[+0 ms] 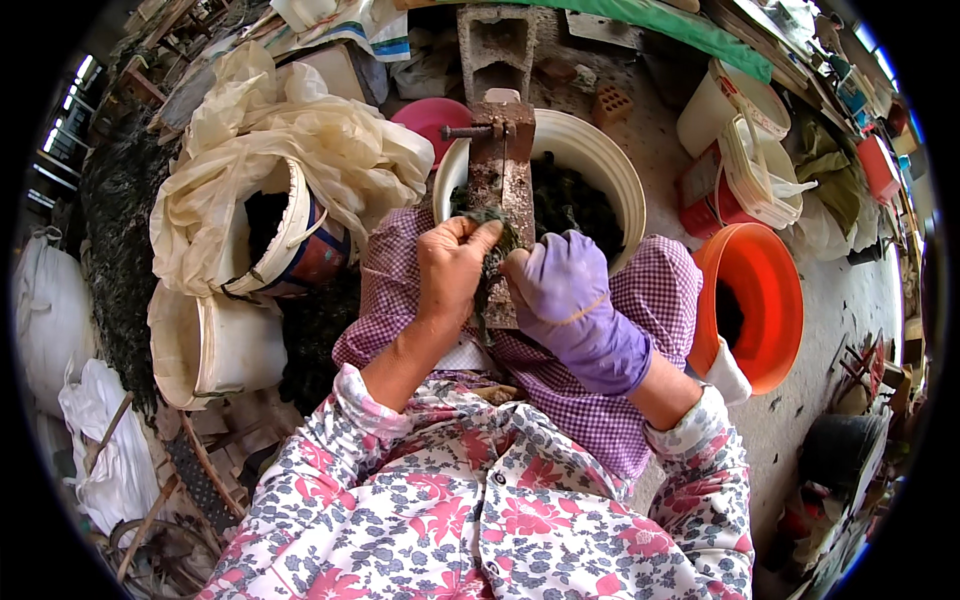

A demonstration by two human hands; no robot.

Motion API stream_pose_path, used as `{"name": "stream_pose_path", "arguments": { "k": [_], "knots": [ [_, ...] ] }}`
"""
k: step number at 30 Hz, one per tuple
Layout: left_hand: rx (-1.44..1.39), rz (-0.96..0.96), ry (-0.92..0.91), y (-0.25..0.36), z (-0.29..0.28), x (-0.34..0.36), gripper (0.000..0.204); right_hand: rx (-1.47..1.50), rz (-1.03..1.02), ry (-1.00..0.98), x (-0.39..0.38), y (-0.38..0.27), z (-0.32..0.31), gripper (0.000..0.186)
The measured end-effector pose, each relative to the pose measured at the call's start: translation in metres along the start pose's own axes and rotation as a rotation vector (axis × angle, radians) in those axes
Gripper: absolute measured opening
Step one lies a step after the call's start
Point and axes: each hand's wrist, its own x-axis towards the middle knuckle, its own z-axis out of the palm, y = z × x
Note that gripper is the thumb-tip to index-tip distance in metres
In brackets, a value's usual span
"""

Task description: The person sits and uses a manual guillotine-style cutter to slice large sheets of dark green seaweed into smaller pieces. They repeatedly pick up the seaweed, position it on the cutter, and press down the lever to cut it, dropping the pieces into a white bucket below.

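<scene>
My bare left hand [447, 265] pinches a dark green stringy clump [487, 215], which looks like seaweed, against the left side of a narrow, worn board [500, 185]. Opposite it, my right hand [572, 295], in a purple rubber glove, is closed at the board's right edge; whatever it grips is hidden by the fingers. A bolt [465, 132] sticks out of the board's far part. Beneath the board, beyond my knees, a large white tub [628, 190] holds more of the dark green material [570, 200]. Loose strands hang along the board below my left hand.
To the left stand a bucket [318, 250] draped with cream plastic sheeting [300, 130] and a tipped white bucket [240, 345]. An orange bucket [775, 300] is by my right knee. Beyond are a pink basin [430, 120], a concrete block [497, 40] and white pails [700, 110].
</scene>
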Motion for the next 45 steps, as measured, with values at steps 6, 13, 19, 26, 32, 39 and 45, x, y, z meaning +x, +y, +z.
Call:
{"name": "stream_pose_path", "arguments": {
  "k": [6,13,19,26,32,39,45],
  "knots": [
    [-0.091,0.057,0.114,0.004,-0.014,0.011,0.013,0.511,0.241,0.134,0.003,0.010,0.005,0.017],
    [-0.302,-0.031,0.174,0.030,-0.052,0.044,0.009,0.564,0.263,0.130,0.004,0.012,-0.002,0.012],
    [0.001,-0.126,-0.067,0.060,-0.085,0.054,0.006,0.280,0.136,0.171,0.025,0.020,0.032,0.024],
    [0.256,-0.234,-0.277,0.093,-0.099,0.042,0.012,0.156,0.007,-0.037,0.025,0.015,0.026,0.060],
    [0.617,0.045,-0.692,0.113,-0.084,0.017,0.013,0.862,0.031,-0.032,0.067,-0.003,0.000,0.073],
    [0.779,-0.051,-0.812,0.134,-0.117,0.009,0.020,1.429,0.461,-0.796,0.048,-0.018,-0.003,0.027],
    [0.923,0.069,-0.732,0.125,-0.154,0.000,0.020,1.153,0.319,-0.703,0.029,-0.044,0.018,0.023]
  ]
}}
